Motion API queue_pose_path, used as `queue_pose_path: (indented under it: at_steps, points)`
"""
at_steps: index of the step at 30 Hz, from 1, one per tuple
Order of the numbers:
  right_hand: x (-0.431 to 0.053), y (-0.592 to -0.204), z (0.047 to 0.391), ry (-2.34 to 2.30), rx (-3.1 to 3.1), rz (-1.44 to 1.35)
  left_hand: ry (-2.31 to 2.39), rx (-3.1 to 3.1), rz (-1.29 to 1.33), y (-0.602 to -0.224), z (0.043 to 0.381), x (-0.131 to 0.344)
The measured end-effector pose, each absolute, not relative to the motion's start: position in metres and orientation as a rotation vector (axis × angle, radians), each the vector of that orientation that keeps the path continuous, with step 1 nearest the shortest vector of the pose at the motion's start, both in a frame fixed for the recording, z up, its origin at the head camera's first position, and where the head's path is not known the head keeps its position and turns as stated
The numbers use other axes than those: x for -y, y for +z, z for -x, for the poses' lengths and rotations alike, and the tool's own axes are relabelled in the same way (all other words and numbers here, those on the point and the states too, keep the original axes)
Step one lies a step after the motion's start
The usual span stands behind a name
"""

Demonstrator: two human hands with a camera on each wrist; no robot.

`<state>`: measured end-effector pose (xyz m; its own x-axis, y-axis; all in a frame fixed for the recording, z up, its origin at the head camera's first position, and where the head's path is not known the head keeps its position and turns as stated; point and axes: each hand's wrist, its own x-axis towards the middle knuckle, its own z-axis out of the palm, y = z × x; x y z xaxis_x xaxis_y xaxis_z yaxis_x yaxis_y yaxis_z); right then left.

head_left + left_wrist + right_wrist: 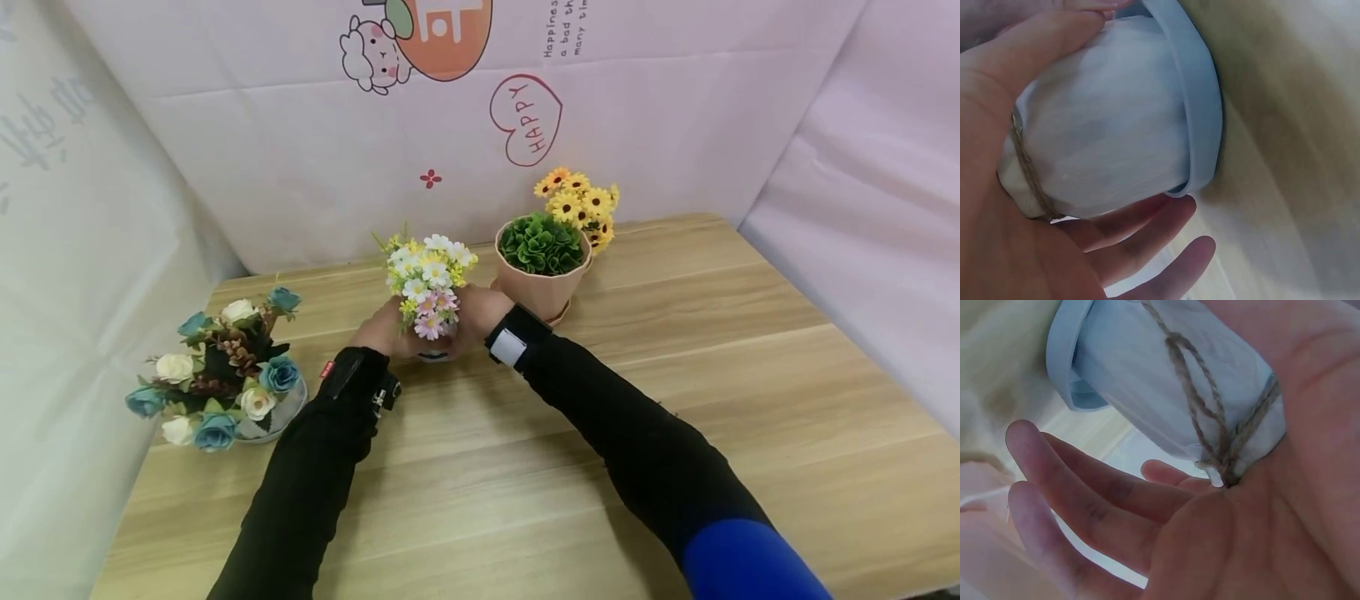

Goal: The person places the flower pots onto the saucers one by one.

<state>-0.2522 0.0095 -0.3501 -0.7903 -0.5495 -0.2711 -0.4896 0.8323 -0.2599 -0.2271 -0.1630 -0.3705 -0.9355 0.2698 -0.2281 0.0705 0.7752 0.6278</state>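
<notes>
A small potted bunch of daisies (431, 271), white, pink and yellow, stands at the back middle of the table between both hands. Its white-wrapped flower pot (1107, 119), tied with brown twine (1188, 378), sits in a pale blue saucer (1202, 106). My left hand (386, 329) holds one side, thumb on the near face and fingers round behind. From the other side, my right hand (480, 315) grips the pot, palm against the twine knot and fingers reaching behind it. In the head view, blossoms and hands hide most of the pot.
A pink pot with green leaves (543, 246) stands just right of my right hand, yellow flowers (588, 204) behind it. At the left edge sits a pot of blue and white roses (225, 367). A printed white cloth (300, 167) hangs behind the wooden table (480, 500).
</notes>
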Motion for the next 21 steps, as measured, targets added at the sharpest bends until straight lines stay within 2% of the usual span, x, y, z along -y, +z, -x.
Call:
queue_pose_path:
  at_steps: [10,21]
  points:
    - [0.009,-0.344,0.267,-0.096,-2.727,0.486,0.836,-2.680,-0.212,-0.370,0.252,0.175]
    - [0.021,-0.340,0.278,-0.062,-2.767,0.373,0.804,-2.615,-0.170,-0.357,0.265,0.171]
